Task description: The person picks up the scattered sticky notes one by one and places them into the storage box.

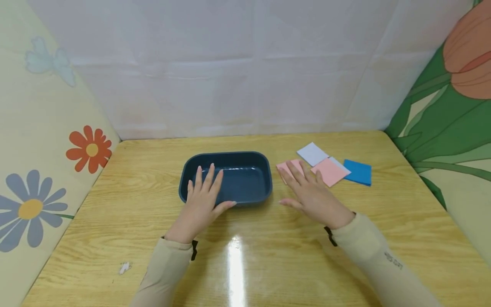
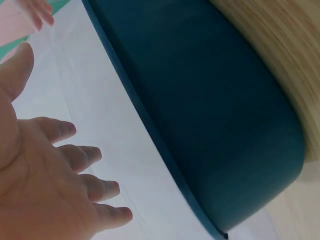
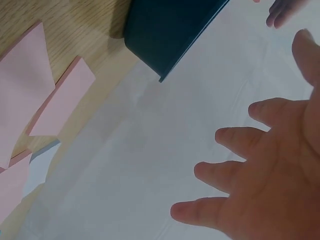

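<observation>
My left hand (image 1: 199, 209) hovers over the near left part of a dark blue rectangular tub (image 1: 245, 183), palm down with fingers spread. In the left wrist view the palm is beside the tub's wall (image 2: 200, 100), with nothing in it. To the tub's right, my right hand (image 1: 318, 200) is held with fingers spread, also holding nothing. Its fingers partly hide a pink square paper pad (image 1: 283, 165) below. Nearby lie another pink pad (image 1: 330, 171), a whitish pad (image 1: 311, 153) and a blue pad (image 1: 358, 172); part of another whitish piece shows behind the second pink one.
The wooden table (image 1: 115, 213) meets a white cloth backdrop (image 1: 249, 94) behind the tub. Floral panels (image 1: 38, 128) stand at left and right. A small white mark (image 1: 124, 267) is near the table's front left.
</observation>
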`<act>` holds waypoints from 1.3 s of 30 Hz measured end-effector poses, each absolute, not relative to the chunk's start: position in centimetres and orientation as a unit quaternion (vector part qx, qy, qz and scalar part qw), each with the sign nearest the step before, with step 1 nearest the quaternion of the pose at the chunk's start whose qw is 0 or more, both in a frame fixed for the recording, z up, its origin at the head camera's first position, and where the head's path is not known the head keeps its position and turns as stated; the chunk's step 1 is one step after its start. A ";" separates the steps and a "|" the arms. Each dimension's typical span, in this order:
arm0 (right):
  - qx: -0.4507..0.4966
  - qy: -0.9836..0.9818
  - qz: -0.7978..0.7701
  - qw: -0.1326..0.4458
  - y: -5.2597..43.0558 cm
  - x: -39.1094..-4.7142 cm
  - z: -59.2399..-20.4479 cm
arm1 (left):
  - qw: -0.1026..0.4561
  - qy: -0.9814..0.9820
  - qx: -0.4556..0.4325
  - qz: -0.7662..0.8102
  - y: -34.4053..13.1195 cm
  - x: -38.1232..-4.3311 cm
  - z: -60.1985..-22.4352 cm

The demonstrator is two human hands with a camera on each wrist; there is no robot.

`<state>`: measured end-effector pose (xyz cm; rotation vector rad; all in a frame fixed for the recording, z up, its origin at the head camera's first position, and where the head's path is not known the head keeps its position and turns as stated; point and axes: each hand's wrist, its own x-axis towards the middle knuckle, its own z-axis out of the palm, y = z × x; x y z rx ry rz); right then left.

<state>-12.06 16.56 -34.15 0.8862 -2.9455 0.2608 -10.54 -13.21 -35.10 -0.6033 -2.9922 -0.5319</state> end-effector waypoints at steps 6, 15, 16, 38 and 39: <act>0.269 -0.958 0.105 -0.001 16.8 -12.1 -34.3 | 0.021 -0.966 -0.173 -0.190 -13.7 -10.7 -35.5; 0.256 -0.959 0.120 -0.018 17.2 -12.1 -34.2 | 0.025 -0.968 -0.135 -0.211 -14.4 -11.1 -35.6; 0.255 -0.959 0.121 -0.019 17.3 -12.0 -34.2 | 0.023 -0.968 -0.132 -0.213 -14.5 -11.1 -35.6; 0.248 -0.961 0.122 -0.015 17.4 -11.9 -34.2 | -0.004 -0.961 -0.092 -0.260 -15.7 -11.4 -35.7; 0.248 -0.961 0.123 -0.014 17.4 -12.0 -34.2 | -0.003 -0.961 -0.090 -0.260 -15.8 -11.5 -35.7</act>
